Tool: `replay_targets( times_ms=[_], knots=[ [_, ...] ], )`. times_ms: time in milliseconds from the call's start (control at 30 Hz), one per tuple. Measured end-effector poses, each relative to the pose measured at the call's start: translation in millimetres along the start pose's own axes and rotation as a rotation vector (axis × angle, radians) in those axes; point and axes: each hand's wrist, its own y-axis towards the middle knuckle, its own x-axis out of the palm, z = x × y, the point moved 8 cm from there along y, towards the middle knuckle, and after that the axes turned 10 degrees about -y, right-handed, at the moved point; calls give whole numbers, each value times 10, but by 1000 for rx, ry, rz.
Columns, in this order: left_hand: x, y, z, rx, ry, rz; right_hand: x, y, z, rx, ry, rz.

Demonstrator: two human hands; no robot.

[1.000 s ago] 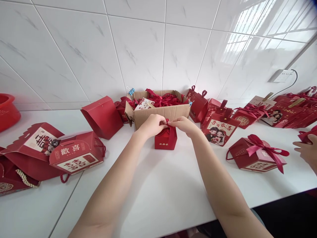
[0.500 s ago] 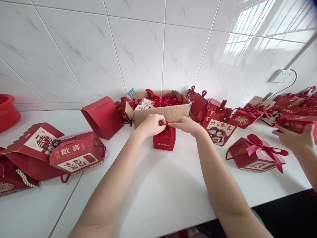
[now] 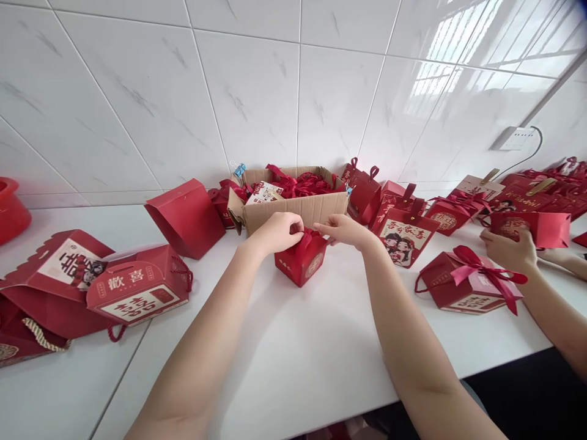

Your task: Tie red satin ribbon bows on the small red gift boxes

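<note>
A small red gift box [image 3: 300, 264] stands on the table in front of me, one corner turned toward me. My left hand [image 3: 285, 231] is closed at its top, fingertips pinching the red ribbon [image 3: 302, 241] there. At the box's upper right edge is my right hand [image 3: 342, 231], its index finger stretched toward the ribbon and its fingers apart. Part of the right fingers is hidden by the box. Directly behind, a cardboard carton [image 3: 298, 214] holds red ribbons and a printed card.
Red gift boxes lie at left, including a printed one [image 3: 137, 284] and a plain one [image 3: 186, 217]. A ribboned box [image 3: 472, 284] sits at right, near more boxes. A co-worker's hand [image 3: 511, 247] holds a red box [image 3: 532, 229]. A red basin [image 3: 11, 201] stands far left.
The small box has turned, now showing a corner and its round emblem. My right fingers have come off the ribbon toward the box's edge. At right, the co-worker's hand has moved left, holding a box.
</note>
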Motion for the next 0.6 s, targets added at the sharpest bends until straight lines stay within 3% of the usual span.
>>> replay_targets(
  times_ms=[100,200,400,533,600],
  knots=[
    [-9,-5,-7,0,-2,-8,-88,-29,-25,-4,-30,59],
    [-30,-12,-16,4,-8,-12,-149,-87,-221,-146,-29,159],
    [-70,-27,-38,2,-23,-42,32,-198,-569,-367,6,80],
    [-101,-29,-11,11,19,-40,71,-213,-619,-375,-150,113],
    [-113,-29,16,28,62,-35,93,-212,-597,-335,-168,70]
  ],
)
